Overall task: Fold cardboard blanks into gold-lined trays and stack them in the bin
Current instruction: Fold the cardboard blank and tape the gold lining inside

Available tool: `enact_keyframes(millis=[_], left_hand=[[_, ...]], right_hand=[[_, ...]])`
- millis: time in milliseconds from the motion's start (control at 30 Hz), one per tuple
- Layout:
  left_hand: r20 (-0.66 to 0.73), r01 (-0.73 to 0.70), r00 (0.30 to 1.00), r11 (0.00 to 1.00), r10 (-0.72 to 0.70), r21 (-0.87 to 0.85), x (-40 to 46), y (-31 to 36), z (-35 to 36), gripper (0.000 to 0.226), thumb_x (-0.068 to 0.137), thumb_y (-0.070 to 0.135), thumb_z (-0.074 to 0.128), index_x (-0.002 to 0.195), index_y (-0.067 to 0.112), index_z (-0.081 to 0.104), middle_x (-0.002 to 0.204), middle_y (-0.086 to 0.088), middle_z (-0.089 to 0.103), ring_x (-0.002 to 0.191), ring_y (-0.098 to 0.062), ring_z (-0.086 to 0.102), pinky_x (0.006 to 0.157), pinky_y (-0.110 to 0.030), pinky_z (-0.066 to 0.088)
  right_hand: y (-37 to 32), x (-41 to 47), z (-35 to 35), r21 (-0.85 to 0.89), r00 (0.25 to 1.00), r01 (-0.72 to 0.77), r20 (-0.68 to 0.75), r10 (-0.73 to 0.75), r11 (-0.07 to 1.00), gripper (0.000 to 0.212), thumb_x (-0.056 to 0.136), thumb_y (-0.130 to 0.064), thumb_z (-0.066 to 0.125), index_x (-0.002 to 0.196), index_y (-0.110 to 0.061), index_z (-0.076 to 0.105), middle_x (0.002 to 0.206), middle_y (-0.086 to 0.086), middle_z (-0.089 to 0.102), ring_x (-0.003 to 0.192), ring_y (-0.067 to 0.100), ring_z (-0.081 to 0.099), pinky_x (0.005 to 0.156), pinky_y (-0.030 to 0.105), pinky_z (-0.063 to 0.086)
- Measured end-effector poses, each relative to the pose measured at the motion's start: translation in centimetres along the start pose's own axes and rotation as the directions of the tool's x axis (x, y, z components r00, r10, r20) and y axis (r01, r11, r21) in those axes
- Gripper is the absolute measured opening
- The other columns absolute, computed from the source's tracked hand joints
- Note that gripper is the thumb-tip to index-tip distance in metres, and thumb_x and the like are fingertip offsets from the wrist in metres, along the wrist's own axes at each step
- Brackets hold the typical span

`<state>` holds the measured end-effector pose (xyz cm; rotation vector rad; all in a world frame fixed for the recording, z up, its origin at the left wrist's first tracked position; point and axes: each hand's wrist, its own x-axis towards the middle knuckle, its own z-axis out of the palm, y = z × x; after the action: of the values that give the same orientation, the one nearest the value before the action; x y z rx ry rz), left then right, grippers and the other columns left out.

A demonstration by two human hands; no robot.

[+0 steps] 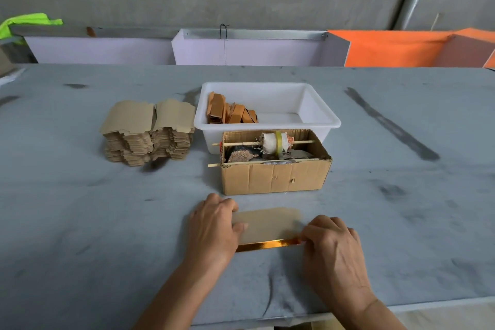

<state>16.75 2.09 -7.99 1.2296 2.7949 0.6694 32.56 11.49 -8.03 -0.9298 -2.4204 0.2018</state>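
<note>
We see one blank lying flat on the grey table, just in front of the cardboard box, its near edge turned up to show a gold strip. Our left hand presses on the blank's left end, fingers curled over its edge; our right hand pinches the right end of the gold flap. Behind the box stands the white bin, with folded trays leaning in its left part. Left of the bin sits the stack of blanks.
</note>
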Motion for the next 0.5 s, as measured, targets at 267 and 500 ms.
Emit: enact_keyframes(millis=[267,500], left_hand=[[0.033,0.051,0.998,0.996,-0.048,-0.069,0.3,0.2,-0.2,0.008,0.083,0.036,0.064,0.082,0.030,0.058,0.100,0.009,0.052,0.106,-0.014,0.050,0.084,-0.028,0.029],[0.027,0.011,1.000,1.000,-0.012,0.004,0.5,0.1,0.0,0.022,0.084,0.039,0.063,0.102,0.029,0.057,0.113,0.006,0.047,0.113,-0.016,0.045,0.092,-0.029,0.031]], right_hand=[[-0.5,4.5,1.4,0.142,0.963,0.033,0.261,-0.070,0.989,0.026,0.086,-0.013,0.055,0.108,-0.017,0.068,0.112,-0.002,0.061,0.109,0.022,0.049,0.089,0.034,0.042],[-0.6,6.3,1.5,0.008,0.882,0.091,0.464,-0.085,0.996,0.025,0.092,-0.029,0.055,0.116,-0.023,0.057,0.120,0.001,0.050,0.113,0.020,0.043,0.093,0.036,0.039]])
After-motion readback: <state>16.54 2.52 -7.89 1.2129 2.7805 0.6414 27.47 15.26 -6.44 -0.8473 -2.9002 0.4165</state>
